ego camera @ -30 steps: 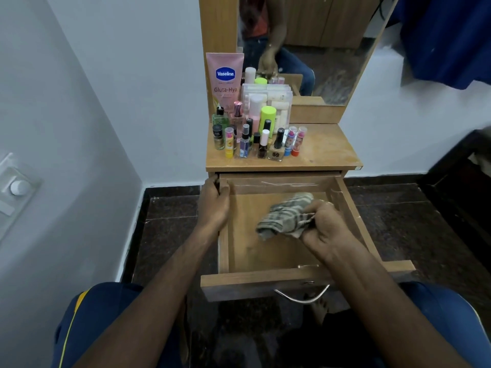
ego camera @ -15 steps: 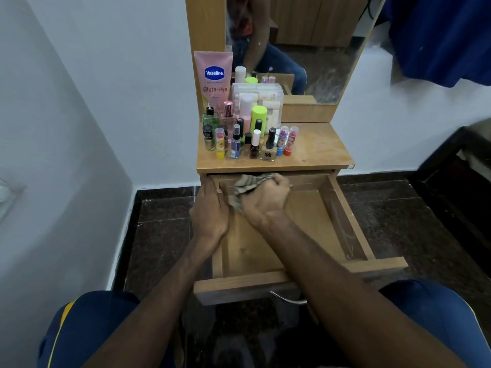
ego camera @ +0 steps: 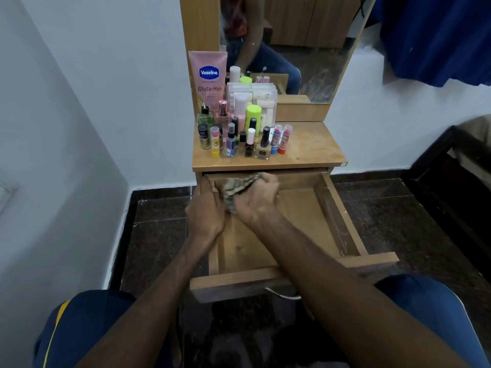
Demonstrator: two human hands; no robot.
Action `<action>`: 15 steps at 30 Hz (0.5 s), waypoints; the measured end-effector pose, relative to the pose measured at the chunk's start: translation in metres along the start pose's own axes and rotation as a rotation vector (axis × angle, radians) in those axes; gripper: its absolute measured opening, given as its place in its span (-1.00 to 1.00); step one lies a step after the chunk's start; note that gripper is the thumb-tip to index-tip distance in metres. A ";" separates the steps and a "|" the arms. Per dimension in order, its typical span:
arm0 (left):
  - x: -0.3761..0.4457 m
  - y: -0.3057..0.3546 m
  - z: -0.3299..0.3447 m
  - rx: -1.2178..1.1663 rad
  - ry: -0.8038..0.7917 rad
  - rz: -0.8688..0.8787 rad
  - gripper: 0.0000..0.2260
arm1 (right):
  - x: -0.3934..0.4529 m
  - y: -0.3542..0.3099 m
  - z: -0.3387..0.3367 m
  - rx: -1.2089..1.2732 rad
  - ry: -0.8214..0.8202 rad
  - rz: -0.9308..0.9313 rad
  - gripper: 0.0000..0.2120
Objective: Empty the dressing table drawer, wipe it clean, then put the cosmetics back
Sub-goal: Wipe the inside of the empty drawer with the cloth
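Currently the right hand (ego camera: 256, 199) is bunched around a checked cloth (ego camera: 237, 187) in the drawer's (ego camera: 342, 221) far left corner, touching the left hand (ego camera: 206, 208), which grips the drawer's side wall. Crowded cosmetics (ego camera: 240, 134) stand on the desk (ego camera: 310, 147) just beyond; a rising knuckle could likely topple them.

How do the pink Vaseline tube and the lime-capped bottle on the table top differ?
The Vaseline tube is flat, pink and tallest, standing at the back left against the mirror frame; the lime-capped bottle is round, shorter and stands further forward among the small bottles. The tube shows a blue logo; the bottle's label is hidden. Both stand upright.
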State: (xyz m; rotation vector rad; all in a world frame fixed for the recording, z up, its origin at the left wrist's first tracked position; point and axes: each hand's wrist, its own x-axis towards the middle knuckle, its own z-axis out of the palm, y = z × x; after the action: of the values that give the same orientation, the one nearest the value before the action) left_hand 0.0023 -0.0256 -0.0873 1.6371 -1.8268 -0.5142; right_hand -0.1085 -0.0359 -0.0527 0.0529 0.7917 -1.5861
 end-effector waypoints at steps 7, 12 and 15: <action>-0.002 0.000 -0.002 -0.001 -0.020 -0.003 -0.69 | 0.007 -0.061 -0.013 0.034 0.309 -0.247 -0.88; -0.001 0.001 -0.001 0.011 -0.035 -0.023 -0.66 | 0.010 -0.066 -0.012 0.051 0.291 -0.250 -0.84; 0.000 0.003 -0.002 0.001 -0.031 -0.026 -0.67 | 0.005 -0.021 -0.003 0.041 0.158 -0.089 -0.82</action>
State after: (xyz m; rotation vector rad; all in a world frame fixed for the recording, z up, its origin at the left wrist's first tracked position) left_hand 0.0013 -0.0245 -0.0845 1.6638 -1.8310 -0.5529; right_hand -0.1291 -0.0399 -0.0481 0.1766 0.8945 -1.6972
